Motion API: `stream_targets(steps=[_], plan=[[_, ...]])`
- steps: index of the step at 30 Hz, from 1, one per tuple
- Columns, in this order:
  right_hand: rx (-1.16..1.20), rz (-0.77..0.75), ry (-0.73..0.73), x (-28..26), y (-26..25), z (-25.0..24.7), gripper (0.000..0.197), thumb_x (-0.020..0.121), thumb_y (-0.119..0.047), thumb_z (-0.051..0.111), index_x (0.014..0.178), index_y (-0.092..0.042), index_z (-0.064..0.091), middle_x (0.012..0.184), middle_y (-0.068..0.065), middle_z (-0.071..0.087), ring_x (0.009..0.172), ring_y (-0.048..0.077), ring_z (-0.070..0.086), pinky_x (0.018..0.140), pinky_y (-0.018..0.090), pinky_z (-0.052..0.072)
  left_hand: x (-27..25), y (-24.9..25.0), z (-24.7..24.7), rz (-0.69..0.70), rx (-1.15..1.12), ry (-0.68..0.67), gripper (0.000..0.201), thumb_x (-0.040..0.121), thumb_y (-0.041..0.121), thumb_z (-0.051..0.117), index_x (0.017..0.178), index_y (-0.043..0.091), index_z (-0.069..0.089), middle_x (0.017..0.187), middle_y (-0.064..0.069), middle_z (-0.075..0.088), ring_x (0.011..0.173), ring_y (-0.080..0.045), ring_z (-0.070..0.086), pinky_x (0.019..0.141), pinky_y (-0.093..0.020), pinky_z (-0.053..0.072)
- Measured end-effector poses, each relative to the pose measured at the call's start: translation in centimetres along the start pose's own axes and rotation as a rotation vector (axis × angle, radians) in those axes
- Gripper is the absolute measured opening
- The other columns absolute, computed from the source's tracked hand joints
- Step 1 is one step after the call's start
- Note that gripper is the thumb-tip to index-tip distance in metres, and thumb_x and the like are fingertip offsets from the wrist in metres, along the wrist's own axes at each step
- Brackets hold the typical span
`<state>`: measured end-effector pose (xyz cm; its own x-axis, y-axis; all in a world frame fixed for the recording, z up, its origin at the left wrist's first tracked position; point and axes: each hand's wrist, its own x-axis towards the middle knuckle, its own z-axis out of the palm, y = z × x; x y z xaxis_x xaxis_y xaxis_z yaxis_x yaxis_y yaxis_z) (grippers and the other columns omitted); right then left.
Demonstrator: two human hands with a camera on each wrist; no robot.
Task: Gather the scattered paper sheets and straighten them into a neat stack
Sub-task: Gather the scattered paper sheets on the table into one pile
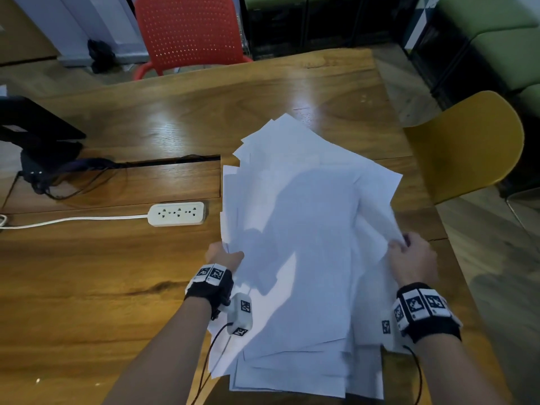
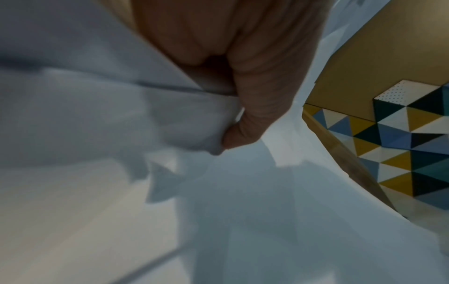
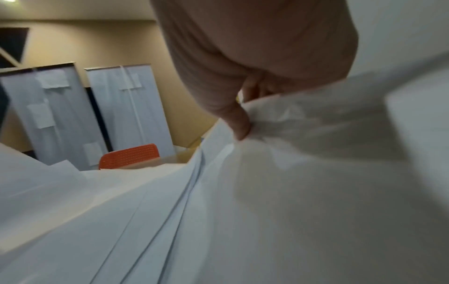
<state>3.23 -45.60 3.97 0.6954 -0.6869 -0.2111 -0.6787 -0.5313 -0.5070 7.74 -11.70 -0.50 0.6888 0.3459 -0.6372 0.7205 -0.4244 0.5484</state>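
My left hand [image 1: 223,255] and right hand [image 1: 415,257] each clamp a grip on opposite edges of the fanned, uneven paper sheets [image 1: 306,244] above the wooden tabletop [image 1: 117,287].

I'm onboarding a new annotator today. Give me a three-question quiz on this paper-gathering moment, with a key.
1. True or false: the paper sheets already form a squared-up stack.
2. Which holds the pile's right edge? A) left hand B) right hand C) neither
3. Fill in: the white object lying on the wooden table left of the pile is a ____.

Key:
1. False; the sheets are fanned out at differing angles, corners sticking out.
2. B; the right hand pinches the right edge, while the left hand's grip is on the left edge.
3. Power strip, with its white cord running off to the left.
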Motion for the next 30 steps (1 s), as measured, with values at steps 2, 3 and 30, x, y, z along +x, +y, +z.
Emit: stream_targets(steps=[2, 3, 30], plan=[[0.083, -0.117, 0.213, -0.8, -1.5, -1.7, 0.011, 0.09, -0.012, 0.054, 0.098, -0.01, 0.062, 0.094, 0.016, 0.069, 0.086, 0.035, 0.063, 0.069, 0.034, 0.046, 0.1, -0.4, -0.9, -0.002, 0.006, -0.003, 0.021, 0.075, 0.009, 0.064, 0.093, 0.0, 0.059, 0.091, -0.013, 0.064, 0.08, -0.031, 0.061, 0.058, -0.027, 0.046], [0.158, -0.194, 0.284, -1.2, -2.4, -2.7, 0.013, 0.089, -0.009, 0.054, 0.099, -0.011, 0.062, 0.095, 0.014, 0.069, 0.087, 0.034, 0.064, 0.071, 0.036, 0.048, 0.2, -0.6, -1.4, -0.004, 0.007, -0.006, 0.026, 0.075, 0.01, 0.064, 0.098, 0.0, 0.059, 0.094, -0.014, 0.065, 0.083, -0.032, 0.062, 0.062, -0.03, 0.049], [0.089, 0.195, -0.112, -0.4, -3.6, 8.3, 0.053, 0.081, -0.027, 0.069, 0.124, -0.001, 0.051, 0.131, 0.021, 0.044, 0.117, 0.038, 0.048, 0.09, 0.042, 0.045, 2.4, -1.4, -2.1, -0.077, 0.002, -0.024, 0.13, 0.04, 0.082, 0.073, 0.142, 0.01, 0.036, 0.137, -0.017, 0.054, 0.118, -0.038, 0.056, 0.096, -0.051, 0.049]])
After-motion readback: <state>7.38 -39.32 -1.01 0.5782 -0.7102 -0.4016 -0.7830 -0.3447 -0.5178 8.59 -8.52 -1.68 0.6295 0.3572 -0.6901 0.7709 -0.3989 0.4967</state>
